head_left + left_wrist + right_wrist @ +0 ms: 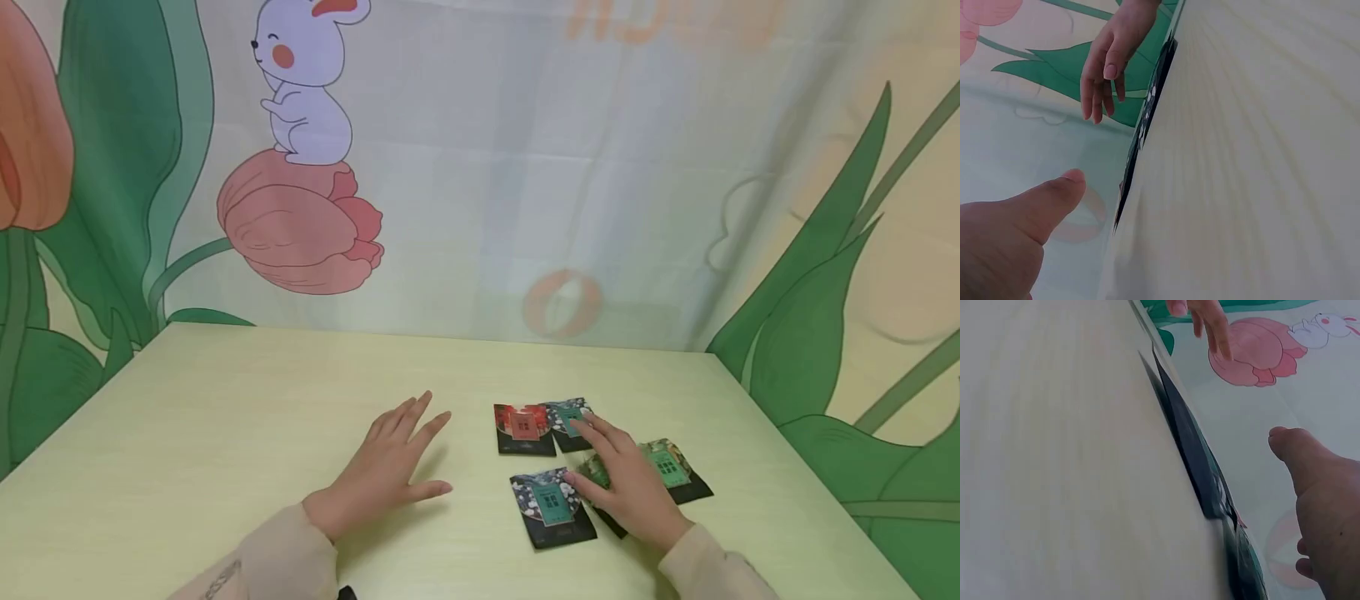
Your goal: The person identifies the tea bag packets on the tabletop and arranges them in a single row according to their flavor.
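My left hand (384, 467) hovers over the table (225, 433) with fingers spread and nothing in it. To the right, my right hand (633, 483) hangs above a group of small flat sachets, fingers apart and lightly bent, holding nothing. A red-and-black sachet (524, 430) lies beside a blue floral one (564, 414) at the back. Another blue floral sachet (553, 508) is in front, near the right thumb. One green sachet (672, 468) shows at the right; a second green sachet (595, 472) is mostly hidden below the right hand.
A printed curtain (450, 183) with a rabbit and tulips hangs along the table's back edge and sides. Near the front edge, a small black object (347, 593) peeks out beside the left sleeve (277, 558).
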`<action>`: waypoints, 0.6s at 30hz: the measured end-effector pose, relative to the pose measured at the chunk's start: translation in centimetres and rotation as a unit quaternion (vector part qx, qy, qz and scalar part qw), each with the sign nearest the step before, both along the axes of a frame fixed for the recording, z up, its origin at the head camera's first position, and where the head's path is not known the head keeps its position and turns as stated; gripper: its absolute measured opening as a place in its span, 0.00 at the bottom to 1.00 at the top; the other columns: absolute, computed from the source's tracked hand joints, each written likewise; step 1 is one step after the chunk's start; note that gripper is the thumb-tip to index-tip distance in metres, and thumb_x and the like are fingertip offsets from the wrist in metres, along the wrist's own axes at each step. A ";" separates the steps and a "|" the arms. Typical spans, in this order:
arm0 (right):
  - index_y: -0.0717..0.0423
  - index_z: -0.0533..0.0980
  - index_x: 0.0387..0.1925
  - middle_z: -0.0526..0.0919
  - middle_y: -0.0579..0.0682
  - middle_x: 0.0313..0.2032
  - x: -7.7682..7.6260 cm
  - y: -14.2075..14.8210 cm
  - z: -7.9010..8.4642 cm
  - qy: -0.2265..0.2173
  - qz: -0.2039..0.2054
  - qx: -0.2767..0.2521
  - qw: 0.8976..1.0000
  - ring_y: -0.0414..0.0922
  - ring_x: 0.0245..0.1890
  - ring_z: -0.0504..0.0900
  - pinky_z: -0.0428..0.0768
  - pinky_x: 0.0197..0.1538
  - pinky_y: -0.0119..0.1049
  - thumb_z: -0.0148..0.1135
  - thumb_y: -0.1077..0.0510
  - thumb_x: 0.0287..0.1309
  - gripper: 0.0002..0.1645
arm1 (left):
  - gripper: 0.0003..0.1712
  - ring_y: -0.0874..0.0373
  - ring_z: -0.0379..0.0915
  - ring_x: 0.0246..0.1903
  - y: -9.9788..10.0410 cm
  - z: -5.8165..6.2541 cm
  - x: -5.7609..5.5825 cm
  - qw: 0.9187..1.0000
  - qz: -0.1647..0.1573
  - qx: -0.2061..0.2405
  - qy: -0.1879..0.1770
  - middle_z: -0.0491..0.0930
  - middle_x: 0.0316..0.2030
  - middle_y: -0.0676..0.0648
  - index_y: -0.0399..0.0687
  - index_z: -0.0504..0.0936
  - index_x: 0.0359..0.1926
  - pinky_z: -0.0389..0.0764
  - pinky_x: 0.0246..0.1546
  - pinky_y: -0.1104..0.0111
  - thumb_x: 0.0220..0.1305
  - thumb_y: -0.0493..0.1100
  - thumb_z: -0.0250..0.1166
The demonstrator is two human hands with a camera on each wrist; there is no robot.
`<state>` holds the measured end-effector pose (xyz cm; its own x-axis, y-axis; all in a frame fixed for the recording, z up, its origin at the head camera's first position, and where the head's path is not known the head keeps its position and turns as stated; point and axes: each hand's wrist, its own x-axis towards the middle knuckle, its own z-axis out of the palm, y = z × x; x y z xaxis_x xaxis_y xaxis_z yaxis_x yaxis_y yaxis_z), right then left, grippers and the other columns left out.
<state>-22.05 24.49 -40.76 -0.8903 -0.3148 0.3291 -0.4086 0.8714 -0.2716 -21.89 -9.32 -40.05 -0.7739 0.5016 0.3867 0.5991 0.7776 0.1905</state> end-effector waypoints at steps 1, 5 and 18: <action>0.45 0.62 0.70 0.62 0.55 0.70 0.2 -0.1 0.0 -0.004 0.005 -0.005 1.000 0.59 0.67 0.65 0.70 0.60 0.64 0.63 0.39 0.57 0.42 | 0.47 0.38 0.54 0.70 0.2 0.0 -0.1 1.000 -0.002 0.003 0.000 0.54 0.72 0.35 0.46 0.62 0.70 0.61 0.66 0.45 0.55 0.63 0.66; 0.46 0.64 0.69 0.65 0.52 0.69 0.9 -0.7 -0.3 -0.007 0.038 -0.016 0.999 0.56 0.67 0.66 0.71 0.62 0.60 0.64 0.40 0.57 0.40 | 0.46 0.40 0.57 0.68 1.0 -0.2 -0.6 1.000 -0.005 0.006 -0.007 0.56 0.71 0.37 0.47 0.63 0.69 0.63 0.65 0.46 0.55 0.63 0.67; 0.40 0.72 0.61 0.73 0.42 0.61 2.0 -1.6 -0.6 -0.025 0.079 0.011 0.997 0.46 0.62 0.72 0.74 0.61 0.54 0.61 0.34 0.56 0.33 | 0.42 0.41 0.61 0.66 3.4 -1.2 -2.3 0.997 -0.026 0.035 -0.059 0.63 0.69 0.38 0.49 0.68 0.66 0.61 0.66 0.45 0.54 0.61 0.69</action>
